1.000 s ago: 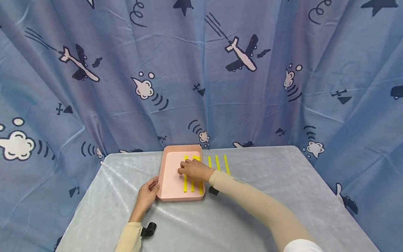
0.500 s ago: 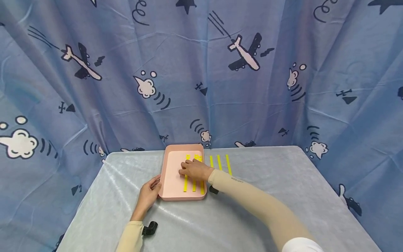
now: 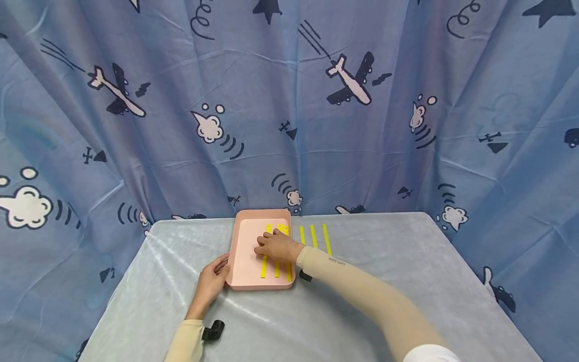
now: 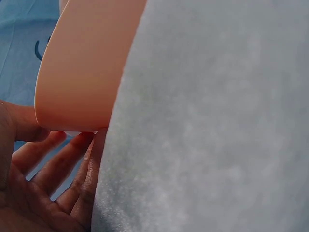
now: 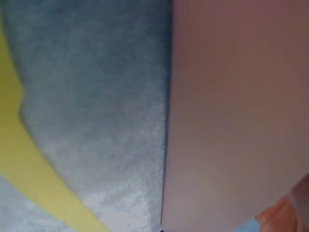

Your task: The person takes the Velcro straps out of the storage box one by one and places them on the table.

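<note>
The left hand [image 3: 211, 283] pinches the pink tray [image 3: 245, 256]; the right hand [image 3: 278, 247] likely sets a yellow strip [image 3: 264, 268] (can't tell if its fingers pinch), which next needs straightening.

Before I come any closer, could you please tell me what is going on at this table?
A person's left hand touches the left side of a pink tray, while the right hand is over yellow strips in it; whether it grips one is hidden. Three more yellow strips show to the tray's right, on the gray cloth-covered table.
</note>
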Tool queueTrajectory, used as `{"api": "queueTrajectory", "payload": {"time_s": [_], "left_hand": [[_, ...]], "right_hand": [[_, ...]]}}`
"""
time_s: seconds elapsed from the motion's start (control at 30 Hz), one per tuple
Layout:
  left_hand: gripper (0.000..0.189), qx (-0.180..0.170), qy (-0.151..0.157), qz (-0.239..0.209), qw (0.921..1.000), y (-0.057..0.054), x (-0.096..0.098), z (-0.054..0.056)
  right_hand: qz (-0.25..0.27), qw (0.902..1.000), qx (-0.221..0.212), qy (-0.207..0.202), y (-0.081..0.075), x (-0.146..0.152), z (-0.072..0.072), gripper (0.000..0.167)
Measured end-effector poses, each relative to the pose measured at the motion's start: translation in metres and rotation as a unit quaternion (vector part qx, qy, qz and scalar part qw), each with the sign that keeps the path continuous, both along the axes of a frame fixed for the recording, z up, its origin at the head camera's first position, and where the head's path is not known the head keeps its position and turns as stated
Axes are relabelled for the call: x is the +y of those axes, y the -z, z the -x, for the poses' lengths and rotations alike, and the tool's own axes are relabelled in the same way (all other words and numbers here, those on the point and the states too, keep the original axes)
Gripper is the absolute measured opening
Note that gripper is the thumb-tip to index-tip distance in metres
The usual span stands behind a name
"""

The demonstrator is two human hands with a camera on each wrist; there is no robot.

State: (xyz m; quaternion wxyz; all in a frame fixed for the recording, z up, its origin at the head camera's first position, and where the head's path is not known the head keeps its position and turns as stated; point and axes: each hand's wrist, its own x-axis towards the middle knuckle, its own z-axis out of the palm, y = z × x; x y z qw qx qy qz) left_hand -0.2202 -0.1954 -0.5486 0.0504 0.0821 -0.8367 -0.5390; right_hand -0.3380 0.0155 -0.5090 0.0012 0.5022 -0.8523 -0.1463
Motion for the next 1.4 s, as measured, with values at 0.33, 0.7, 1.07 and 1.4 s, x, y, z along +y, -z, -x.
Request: {"api": "queueTrajectory", "payload": {"time_s": [0.33, 0.7, 1.07, 1.4], "left_hand": [[0.041, 0.002, -0.009, -0.003, 1.0, 0.001, 0.0, 0.0], [0.04, 0.007, -0.005, -0.003, 1.0, 0.002, 0.006, 0.005], [0.039, 0.012, -0.005, -0.006, 0.9999, 0.002, 0.002, 0.002], [0.04, 0.009, -0.005, -0.013, 0.9999, 0.003, -0.001, 0.002]], "right_hand": [[0.007, 0.9998, 0.003, -0.018, -0.001, -0.001, -0.002, 0.016], [0.025, 0.9996, 0.001, -0.015, 0.0, 0.008, 0.001, 0.015], [0.021, 0.9995, -0.013, -0.02, 0.001, 0.003, 0.001, 0.019], [0.021, 0.9992, -0.009, -0.033, 0.004, -0.001, -0.002, 0.02]]}}
